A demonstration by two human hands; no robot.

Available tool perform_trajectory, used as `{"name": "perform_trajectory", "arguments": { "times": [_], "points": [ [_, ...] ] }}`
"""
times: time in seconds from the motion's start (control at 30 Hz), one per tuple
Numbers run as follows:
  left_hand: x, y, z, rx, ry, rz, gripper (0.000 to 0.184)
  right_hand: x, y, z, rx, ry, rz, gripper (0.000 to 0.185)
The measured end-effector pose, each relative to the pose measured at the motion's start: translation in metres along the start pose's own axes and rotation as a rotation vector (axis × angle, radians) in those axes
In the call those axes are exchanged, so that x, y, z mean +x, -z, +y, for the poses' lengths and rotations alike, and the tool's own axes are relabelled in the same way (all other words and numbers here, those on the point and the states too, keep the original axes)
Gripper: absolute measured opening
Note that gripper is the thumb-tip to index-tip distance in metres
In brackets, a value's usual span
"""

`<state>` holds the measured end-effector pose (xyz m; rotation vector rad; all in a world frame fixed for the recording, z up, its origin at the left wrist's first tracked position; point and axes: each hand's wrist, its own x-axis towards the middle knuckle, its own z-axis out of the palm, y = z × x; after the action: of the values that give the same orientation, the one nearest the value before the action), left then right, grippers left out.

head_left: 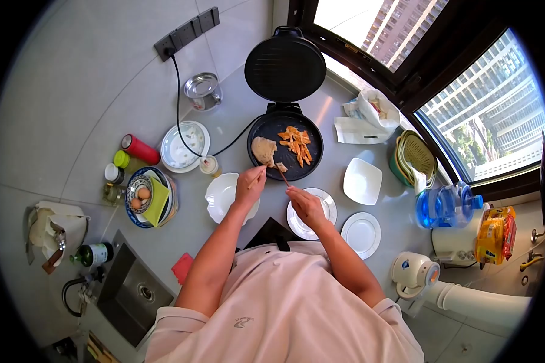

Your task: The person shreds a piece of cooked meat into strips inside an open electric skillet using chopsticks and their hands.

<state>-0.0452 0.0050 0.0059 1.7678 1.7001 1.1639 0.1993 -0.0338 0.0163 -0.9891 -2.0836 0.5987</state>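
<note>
An open electric griddle [274,174] lies before me, its round lid [284,66] tipped up at the back. On its left side sits a pale, browned piece of meat [263,149], and a small scrap of food [281,167] lies by its lower edge. A pile of orange-brown food strips [297,145] covers the right part. My left hand [250,186] is closed on a light wooden chopstick [255,179] at the griddle's front edge. My right hand [306,207] grips a dark brown chopstick [283,177], its tip at the small scrap.
A scalloped white bowl [218,196] stands below my left hand. White plates [361,235] and a square bowl [363,181] are on the right. A power cord [178,91] crosses the left side. Eggs in a bowl [140,199] and a sink [127,290] lie farther left.
</note>
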Motion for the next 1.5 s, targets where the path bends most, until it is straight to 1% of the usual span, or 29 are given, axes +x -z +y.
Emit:
{"name": "perform_trajectory", "arguments": {
  "times": [0.23,0.33,0.43,0.57,0.67,0.77,0.9,1.07,1.17,1.27,1.37,1.5],
  "points": [
    [-0.003,-0.005,-0.006,-0.048,0.001,0.013,0.022,-0.003,0.015,0.025,-0.077,-0.037,0.086,0.023],
    [-0.001,-0.007,-0.007,-0.06,0.018,0.017,0.023,0.003,0.018,0.02,0.033,0.013,0.038,0.022],
    [0.002,-0.01,-0.005,-0.092,0.048,0.015,0.023,0.006,0.014,0.009,0.056,-0.024,-0.026,0.022],
    [0.008,-0.011,0.003,-0.114,0.069,-0.018,0.022,0.007,0.008,0.026,0.035,-0.168,0.127,0.025],
    [0.011,-0.008,0.015,-0.143,0.092,-0.003,0.021,0.012,0.016,0.027,0.004,-0.137,0.157,0.026],
    [0.01,-0.008,0.012,-0.142,0.059,0.029,0.021,0.014,0.016,0.018,-0.012,-0.105,0.185,0.025],
    [0.007,-0.008,0.009,-0.093,0.046,-0.027,0.021,0.01,0.0,0.005,-0.005,-0.079,0.242,0.025],
    [0.003,-0.014,0.005,-0.048,-0.039,-0.019,0.021,0.005,-0.009,0.012,-0.003,-0.066,0.105,0.026],
    [0.001,-0.014,0.005,-0.006,-0.048,-0.033,0.021,-0.007,-0.009,0.022,-0.077,0.012,0.045,0.027],
    [0.0,-0.016,0.004,-0.009,-0.059,-0.012,0.021,-0.018,-0.005,0.027,-0.115,0.047,0.022,0.026],
    [0.001,-0.017,0.003,0.011,-0.055,-0.018,0.02,-0.022,0.005,0.028,-0.094,0.021,0.024,0.026],
    [0.005,-0.019,0.0,0.013,-0.043,-0.013,0.02,-0.027,0.02,0.034,-0.112,-0.018,0.08,0.026]
  ]
}}
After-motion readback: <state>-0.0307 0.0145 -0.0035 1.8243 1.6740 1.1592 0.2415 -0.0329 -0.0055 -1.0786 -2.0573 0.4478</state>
